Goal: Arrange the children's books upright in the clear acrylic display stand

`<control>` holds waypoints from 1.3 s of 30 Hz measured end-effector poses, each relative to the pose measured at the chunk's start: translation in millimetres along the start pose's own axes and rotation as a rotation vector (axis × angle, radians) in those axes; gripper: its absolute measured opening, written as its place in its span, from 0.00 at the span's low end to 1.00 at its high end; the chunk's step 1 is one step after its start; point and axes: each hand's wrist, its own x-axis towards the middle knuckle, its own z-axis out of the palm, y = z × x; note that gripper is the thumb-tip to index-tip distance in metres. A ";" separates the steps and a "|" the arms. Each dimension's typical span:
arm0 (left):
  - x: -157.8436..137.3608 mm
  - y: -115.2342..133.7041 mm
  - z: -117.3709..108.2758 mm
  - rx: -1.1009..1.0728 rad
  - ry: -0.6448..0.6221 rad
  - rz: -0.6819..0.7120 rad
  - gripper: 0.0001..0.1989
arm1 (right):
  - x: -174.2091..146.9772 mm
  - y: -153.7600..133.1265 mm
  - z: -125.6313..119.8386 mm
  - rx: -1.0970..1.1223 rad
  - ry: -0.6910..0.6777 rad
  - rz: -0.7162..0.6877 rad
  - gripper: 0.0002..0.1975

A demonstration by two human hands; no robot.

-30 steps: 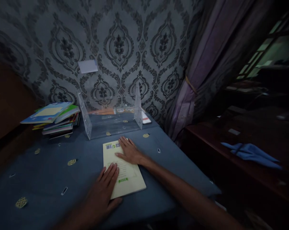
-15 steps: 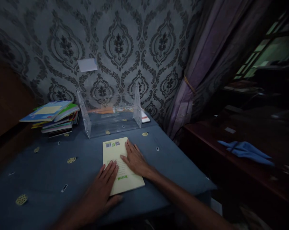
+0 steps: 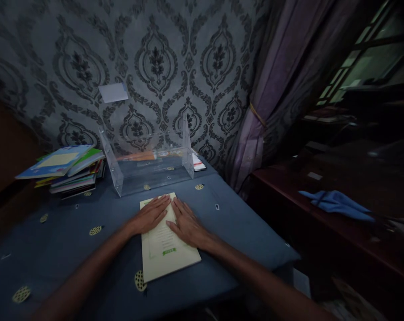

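A pale cream book (image 3: 170, 264) with green print lies flat on the blue cloth in front of me. My left hand (image 3: 151, 214) rests flat across its upper left part, covering the codes printed there. Fingers extended, my right hand (image 3: 187, 223) lies on the book's upper right side, its fingertips close to those of the left. Neither hand grips anything. Just beyond the book stands a clear acrylic rack (image 3: 151, 174), with upright side panels and the cloth pattern showing through it.
At the left is an uneven stack of books (image 3: 75, 169). The blue patterned cloth (image 3: 115, 263) covers the table. A purple curtain (image 3: 252, 133) hangs behind its right edge. Farther right, a blue cloth (image 3: 335, 204) lies on a dark red surface (image 3: 282, 187).
My left hand has slid up the book from its lower left side to the upper left, over the printed codes. The right hand stays on the upper right side. The view has shifted slightly.
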 end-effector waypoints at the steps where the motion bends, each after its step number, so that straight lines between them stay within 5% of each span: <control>1: 5.0 -0.7 -1.6 -0.006 -0.010 0.024 0.28 | -0.2 0.8 0.6 0.004 0.002 -0.001 0.38; 15: 24.0 -7.6 -1.1 0.049 0.056 0.078 0.26 | -10.2 -3.6 -3.4 -0.013 -0.034 0.016 0.37; 23: 23.6 -4.9 -4.7 0.046 0.007 0.089 0.28 | -61.7 -7.6 -4.1 -0.024 0.002 -0.068 0.34; 31: 24.7 -6.3 -3.6 0.051 0.002 0.071 0.30 | -123.0 -15.8 11.5 -0.093 0.234 -0.176 0.29; 39: 4.8 45.9 -1.0 0.071 -0.086 0.183 0.33 | -146.0 -21.2 20.4 -0.177 0.345 -0.176 0.37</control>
